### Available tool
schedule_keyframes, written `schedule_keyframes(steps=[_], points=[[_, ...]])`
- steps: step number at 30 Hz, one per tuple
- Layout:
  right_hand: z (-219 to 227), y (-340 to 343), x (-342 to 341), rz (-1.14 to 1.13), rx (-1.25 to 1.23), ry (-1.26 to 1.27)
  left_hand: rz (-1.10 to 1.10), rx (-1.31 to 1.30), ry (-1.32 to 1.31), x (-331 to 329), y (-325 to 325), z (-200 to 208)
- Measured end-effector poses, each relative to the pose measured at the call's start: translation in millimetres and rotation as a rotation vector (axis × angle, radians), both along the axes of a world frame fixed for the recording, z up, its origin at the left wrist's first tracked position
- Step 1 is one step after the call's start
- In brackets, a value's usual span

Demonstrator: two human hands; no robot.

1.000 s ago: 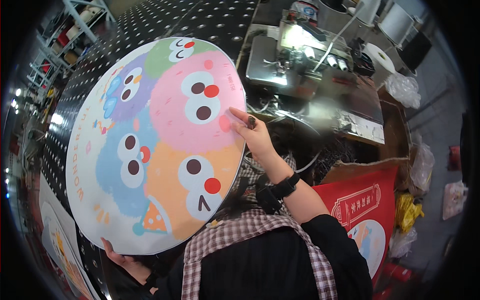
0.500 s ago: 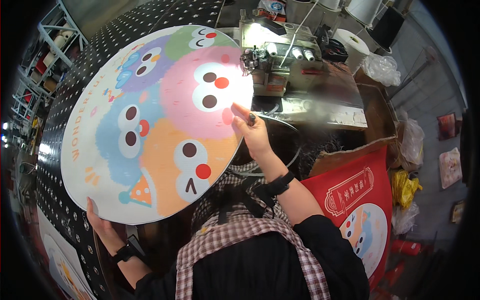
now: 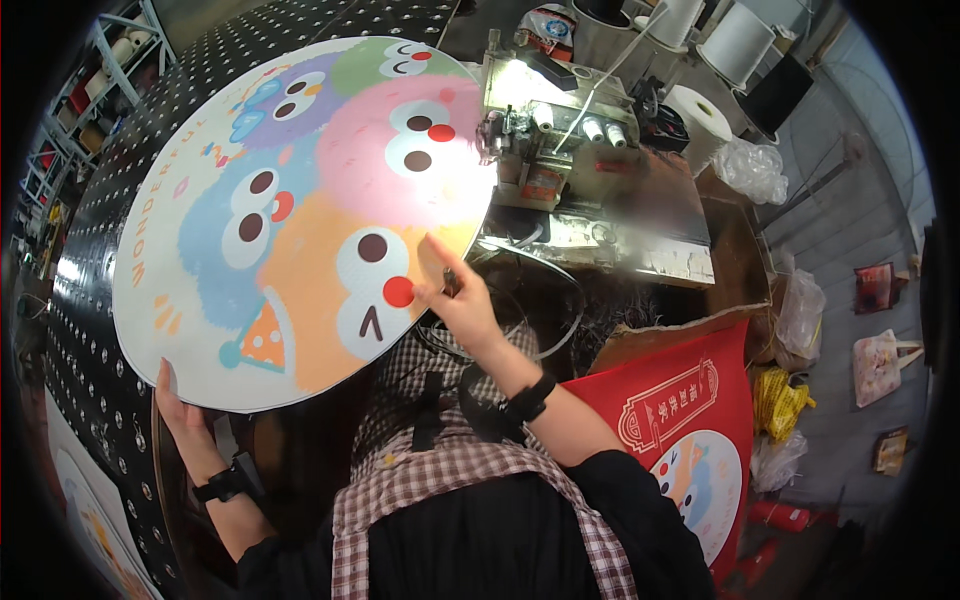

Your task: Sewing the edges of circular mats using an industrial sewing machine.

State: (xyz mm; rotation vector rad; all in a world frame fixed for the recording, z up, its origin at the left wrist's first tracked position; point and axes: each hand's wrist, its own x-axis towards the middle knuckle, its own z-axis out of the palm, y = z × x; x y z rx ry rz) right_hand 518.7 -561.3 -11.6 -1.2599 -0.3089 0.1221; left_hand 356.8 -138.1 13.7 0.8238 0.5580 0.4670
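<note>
A large round mat (image 3: 300, 320), printed with fluffy cartoon faces, lies tilted across the perforated table. Its far right edge sits at the needle area of a lit sewing machine (image 3: 540, 125). At the mat's near-left rim my left hand (image 3: 185, 415) grips the edge, thumb on top and the other fingers hidden beneath. My right hand (image 3: 468, 312) pinches the near-right edge, with thumb and forefinger on the printed face. A small dark object (image 3: 451, 282) is tucked in that hand; its kind is not clear. A pale narrow strip (image 3: 578, 290) loops below the machine.
Black perforated table (image 3: 85, 290) extends left and back. Thread cones (image 3: 735, 48) stand behind the machine. At right are a cardboard box (image 3: 735, 240), a red printed bag (image 3: 640, 385) and plastic bags (image 3: 800, 315). More printed mats (image 3: 90, 510) lie at lower left.
My right hand has slid along the mat's edge toward me and left, away from the machine. My left hand keeps its hold at the rim; the whole view has shifted slightly.
</note>
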Motion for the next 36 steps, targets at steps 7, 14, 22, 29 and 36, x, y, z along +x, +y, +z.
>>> schedule_keyframes(steps=[7,14,22,29,36], points=[[1.9,13.9,-18.1,0.111,0.026,0.065,0.117,0.148,-0.017,11.9,-64.6,-7.3],[2.5,22.8,-28.7,0.173,-0.027,0.138,0.214,0.177,-0.037,22.4,-133.0,-7.7],[-0.1,16.8,-25.5,0.098,0.035,0.164,0.12,0.194,-0.068,7.8,-196.7,-9.9],[8.1,-9.0,7.6,-0.062,0.01,0.15,0.251,0.064,0.102,-7.2,-133.0,-2.0],[4.3,-9.2,6.7,-0.15,0.057,0.082,0.183,0.237,0.047,-7.6,-166.2,-8.9]])
